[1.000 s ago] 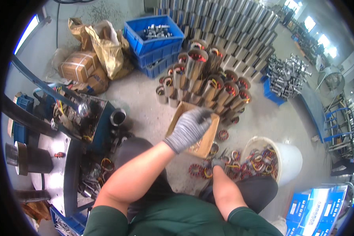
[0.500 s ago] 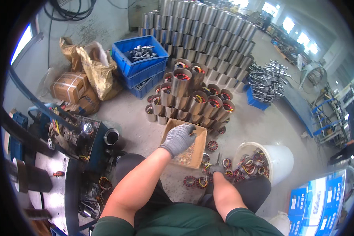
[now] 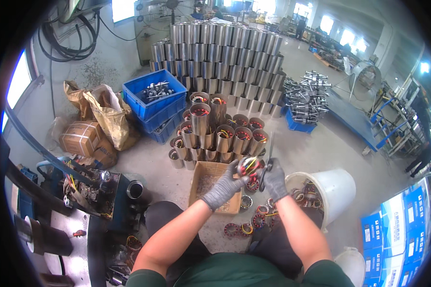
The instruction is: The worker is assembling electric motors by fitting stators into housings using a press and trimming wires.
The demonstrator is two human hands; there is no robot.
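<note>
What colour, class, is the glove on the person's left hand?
Grey: the glove on the left hand shows best in the head view.

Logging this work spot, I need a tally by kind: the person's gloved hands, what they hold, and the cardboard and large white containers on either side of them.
Gloved hands: 2 (left hand, right hand)
Held wire-wound ring: 1
Held scissor-like tool: 1
Cardboard tray: 1
White bucket: 1
Total: 6

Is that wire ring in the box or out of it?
Out: the left hand holds the wire ring up, clear of the box.
</note>
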